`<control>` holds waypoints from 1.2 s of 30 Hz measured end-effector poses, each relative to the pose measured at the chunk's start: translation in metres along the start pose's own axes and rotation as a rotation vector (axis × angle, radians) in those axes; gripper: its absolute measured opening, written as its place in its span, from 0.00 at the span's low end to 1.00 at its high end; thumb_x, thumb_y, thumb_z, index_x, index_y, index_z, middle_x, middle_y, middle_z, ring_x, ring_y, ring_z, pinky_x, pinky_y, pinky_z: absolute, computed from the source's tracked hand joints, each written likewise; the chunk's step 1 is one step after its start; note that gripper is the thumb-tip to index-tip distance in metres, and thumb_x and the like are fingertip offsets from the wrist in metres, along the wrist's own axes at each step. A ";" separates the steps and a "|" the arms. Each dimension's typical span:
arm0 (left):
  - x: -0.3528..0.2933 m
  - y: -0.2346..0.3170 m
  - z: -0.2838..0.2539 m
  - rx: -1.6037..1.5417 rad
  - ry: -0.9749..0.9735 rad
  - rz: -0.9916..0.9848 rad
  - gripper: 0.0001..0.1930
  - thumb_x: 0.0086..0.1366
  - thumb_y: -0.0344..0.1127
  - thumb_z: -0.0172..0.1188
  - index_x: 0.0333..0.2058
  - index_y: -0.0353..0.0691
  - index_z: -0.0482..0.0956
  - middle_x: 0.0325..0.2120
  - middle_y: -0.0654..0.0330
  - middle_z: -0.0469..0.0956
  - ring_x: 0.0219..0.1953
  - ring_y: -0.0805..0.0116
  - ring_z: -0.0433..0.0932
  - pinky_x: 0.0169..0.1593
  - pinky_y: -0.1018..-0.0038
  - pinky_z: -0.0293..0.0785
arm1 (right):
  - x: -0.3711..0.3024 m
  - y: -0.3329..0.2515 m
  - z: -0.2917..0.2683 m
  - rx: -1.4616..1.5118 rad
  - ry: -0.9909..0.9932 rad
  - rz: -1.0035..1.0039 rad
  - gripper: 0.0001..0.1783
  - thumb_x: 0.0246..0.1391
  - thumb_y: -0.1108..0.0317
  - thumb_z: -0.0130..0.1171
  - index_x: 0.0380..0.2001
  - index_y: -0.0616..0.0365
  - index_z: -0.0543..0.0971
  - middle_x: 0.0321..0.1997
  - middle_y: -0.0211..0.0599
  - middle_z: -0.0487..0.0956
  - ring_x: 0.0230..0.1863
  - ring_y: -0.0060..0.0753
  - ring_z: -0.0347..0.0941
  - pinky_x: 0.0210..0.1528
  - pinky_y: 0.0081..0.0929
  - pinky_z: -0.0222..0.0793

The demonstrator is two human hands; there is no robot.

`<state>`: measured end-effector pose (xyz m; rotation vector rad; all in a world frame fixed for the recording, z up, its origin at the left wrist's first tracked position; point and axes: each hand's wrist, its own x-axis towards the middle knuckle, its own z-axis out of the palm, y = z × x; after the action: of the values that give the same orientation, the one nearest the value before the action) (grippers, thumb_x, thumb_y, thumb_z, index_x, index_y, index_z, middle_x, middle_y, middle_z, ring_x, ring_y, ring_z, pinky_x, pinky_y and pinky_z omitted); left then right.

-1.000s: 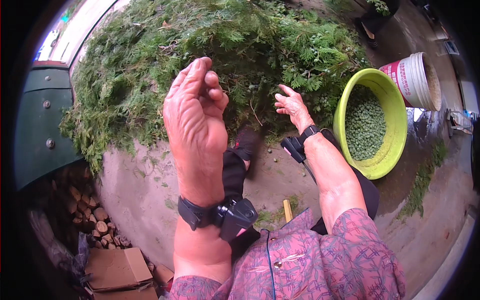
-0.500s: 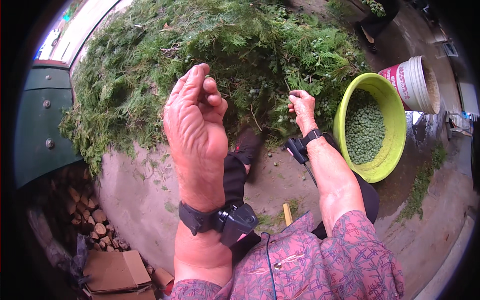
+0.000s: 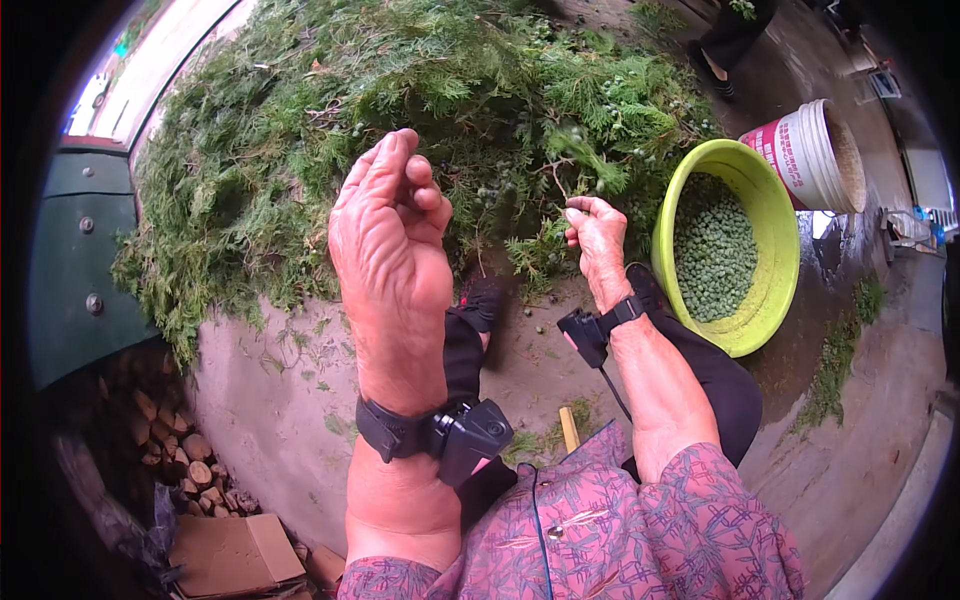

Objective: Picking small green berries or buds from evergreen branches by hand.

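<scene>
A large heap of cut green cypress branches point(image 3: 250, 150) with small round bluish-green cones on them lies in front of me. My right hand point(image 3: 598, 240) pinches the thin brown stem of a cypress sprig point(image 3: 596, 172) between thumb and fingers, at the heap's near edge. My left hand point(image 3: 392, 230) is raised in front of the heap, palm side partly showing, its fingers curled in. Whatever lies inside those fingers is hidden. A yellow-green plastic tub point(image 3: 778, 265) stands tilted to the right of my right hand. Many loose green cones point(image 3: 712, 255) fill its lower part.
Behind the tub a white and red bucket point(image 3: 800, 155) is tipped over. Cut firewood point(image 3: 195, 460) and flattened cardboard point(image 3: 225, 555) lie at the lower left, below a green metal panel point(image 3: 85, 255). Another person's leg point(image 3: 735, 45) shows at the far right.
My right hand has drawn slightly back toward me, with the sprig's stem in its fingers. My left hand has kept nearly the same pose. The view has shifted a little.
</scene>
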<state>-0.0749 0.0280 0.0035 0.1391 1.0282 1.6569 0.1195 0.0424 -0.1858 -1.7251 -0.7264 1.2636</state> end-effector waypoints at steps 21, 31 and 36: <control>0.001 -0.002 0.005 -0.006 0.004 -0.026 0.06 0.60 0.31 0.56 0.35 0.36 0.73 0.22 0.67 0.71 0.22 0.80 0.68 0.23 0.86 0.63 | -0.065 -0.113 -0.034 0.393 -0.076 -0.197 0.07 0.47 0.81 0.56 0.32 0.64 0.77 0.26 0.30 0.76 0.16 0.15 0.65 0.17 0.11 0.61; 0.000 0.001 0.000 -0.045 -0.001 -0.024 0.05 0.58 0.29 0.59 0.33 0.38 0.74 0.22 0.68 0.73 0.23 0.81 0.71 0.22 0.88 0.66 | -0.094 -0.157 -0.038 0.393 -0.080 -0.334 0.07 0.48 0.81 0.56 0.33 0.64 0.77 0.28 0.31 0.77 0.17 0.15 0.65 0.19 0.11 0.62; 0.000 0.004 0.000 -0.056 0.020 -0.021 0.04 0.58 0.30 0.59 0.32 0.39 0.74 0.22 0.68 0.73 0.22 0.82 0.71 0.22 0.88 0.66 | -0.111 -0.203 -0.041 0.344 -0.038 -0.555 0.08 0.48 0.78 0.57 0.34 0.62 0.78 0.28 0.30 0.77 0.18 0.15 0.65 0.20 0.11 0.61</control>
<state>-0.0777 0.0280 0.0063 0.0746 0.9941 1.6690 0.1296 0.0324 0.0486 -1.1183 -0.8758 0.9626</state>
